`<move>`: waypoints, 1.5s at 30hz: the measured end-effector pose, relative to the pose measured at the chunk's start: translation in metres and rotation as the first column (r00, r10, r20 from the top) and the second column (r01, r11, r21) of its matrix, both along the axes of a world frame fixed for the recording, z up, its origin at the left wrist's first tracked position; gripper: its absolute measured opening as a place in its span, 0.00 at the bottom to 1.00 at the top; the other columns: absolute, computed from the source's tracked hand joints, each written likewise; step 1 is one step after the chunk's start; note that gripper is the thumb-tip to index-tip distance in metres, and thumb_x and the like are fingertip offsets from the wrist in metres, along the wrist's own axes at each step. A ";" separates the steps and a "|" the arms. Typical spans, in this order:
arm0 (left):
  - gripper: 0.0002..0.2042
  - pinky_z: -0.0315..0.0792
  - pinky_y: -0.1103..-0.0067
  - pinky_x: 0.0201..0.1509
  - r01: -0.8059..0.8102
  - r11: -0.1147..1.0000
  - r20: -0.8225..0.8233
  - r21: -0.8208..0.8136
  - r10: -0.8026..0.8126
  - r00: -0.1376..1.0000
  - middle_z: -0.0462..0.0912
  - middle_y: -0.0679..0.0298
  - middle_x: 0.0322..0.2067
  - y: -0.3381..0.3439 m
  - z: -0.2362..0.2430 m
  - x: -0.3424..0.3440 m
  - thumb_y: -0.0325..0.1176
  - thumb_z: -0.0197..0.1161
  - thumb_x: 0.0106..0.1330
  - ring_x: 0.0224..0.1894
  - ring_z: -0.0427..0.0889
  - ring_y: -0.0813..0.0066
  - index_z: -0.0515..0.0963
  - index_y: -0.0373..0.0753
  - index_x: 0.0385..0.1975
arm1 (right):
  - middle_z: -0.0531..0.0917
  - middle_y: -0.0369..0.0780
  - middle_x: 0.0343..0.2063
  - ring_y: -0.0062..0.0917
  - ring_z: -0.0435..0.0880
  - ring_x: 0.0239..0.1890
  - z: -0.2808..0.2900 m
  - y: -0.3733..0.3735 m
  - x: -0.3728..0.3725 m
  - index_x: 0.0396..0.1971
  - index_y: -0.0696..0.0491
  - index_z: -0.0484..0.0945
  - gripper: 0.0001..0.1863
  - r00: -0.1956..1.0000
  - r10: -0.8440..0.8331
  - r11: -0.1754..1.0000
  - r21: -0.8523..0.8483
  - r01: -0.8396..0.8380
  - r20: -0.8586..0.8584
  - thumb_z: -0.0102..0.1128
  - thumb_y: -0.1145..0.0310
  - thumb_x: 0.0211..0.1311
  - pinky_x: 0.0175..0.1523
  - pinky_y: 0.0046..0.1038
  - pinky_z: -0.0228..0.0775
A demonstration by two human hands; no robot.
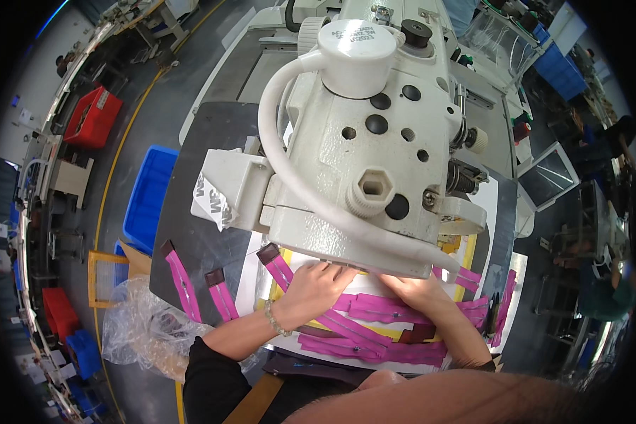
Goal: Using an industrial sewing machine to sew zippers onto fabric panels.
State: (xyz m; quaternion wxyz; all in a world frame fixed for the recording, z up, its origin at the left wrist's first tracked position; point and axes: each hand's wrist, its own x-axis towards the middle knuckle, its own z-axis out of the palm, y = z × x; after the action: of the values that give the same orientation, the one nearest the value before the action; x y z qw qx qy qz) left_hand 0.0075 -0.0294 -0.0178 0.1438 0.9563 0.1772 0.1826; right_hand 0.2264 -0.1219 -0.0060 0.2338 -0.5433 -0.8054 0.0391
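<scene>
Both of my hands reach beneath the front of a large white sewing machine head (311,205). My left hand (319,284), with a beaded bracelet (275,319) at its wrist, lies next to a magenta zipper strip (278,271) with a dark brown end. The machine's lower edge hides its fingertips. My right hand (418,291) is at the other side, its fingers mostly hidden by the machine. Several magenta zipper strips (378,309) lie between and below my hands, over a yellow-edged white sheet (392,333). Whether either hand grips a strip is hidden.
More magenta zippers (181,286) lie at the left of the dark table (191,162), others at its right (503,307). A blue bin (150,191) and clear plastic bags (145,325) stand left. A thick white hose (270,120) loops over the machine. A screen (550,175) is at right.
</scene>
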 end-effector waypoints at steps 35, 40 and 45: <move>0.15 0.66 0.74 0.55 0.002 0.983 -0.022 0.185 0.002 1.000 0.80 0.67 0.43 0.014 0.005 -0.004 0.30 0.56 0.58 0.50 0.76 0.76 0.77 0.36 0.45 | 0.78 0.45 0.50 0.32 0.80 0.49 0.007 -0.003 -0.020 0.43 0.60 0.77 0.18 0.993 -0.032 0.999 -0.015 0.034 0.113 0.55 0.74 0.49 0.52 0.31 0.72; 0.15 0.66 0.75 0.52 0.004 0.981 -0.023 0.193 0.000 1.000 0.80 0.68 0.42 0.015 0.002 -0.004 0.30 0.56 0.57 0.49 0.76 0.77 0.78 0.37 0.45 | 0.78 0.44 0.50 0.31 0.80 0.49 0.008 -0.003 -0.020 0.43 0.59 0.77 0.17 0.994 -0.038 0.999 -0.026 0.041 0.100 0.55 0.74 0.49 0.52 0.31 0.72; 0.14 0.67 0.74 0.52 0.017 0.995 0.077 0.094 -0.024 0.997 0.81 0.67 0.41 0.022 -0.002 -0.005 0.32 0.60 0.58 0.46 0.78 0.75 0.78 0.37 0.44 | 0.79 0.44 0.49 0.30 0.80 0.48 0.008 -0.002 -0.021 0.42 0.59 0.77 0.17 0.996 -0.040 0.999 -0.019 0.041 0.081 0.55 0.74 0.49 0.51 0.31 0.72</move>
State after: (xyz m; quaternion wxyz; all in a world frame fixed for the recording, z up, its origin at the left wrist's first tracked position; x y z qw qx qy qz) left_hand 0.0026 -0.0079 -0.0195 0.1076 0.9559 0.1528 0.2265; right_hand 0.2056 -0.1238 0.0019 0.1961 -0.5630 -0.8026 0.0207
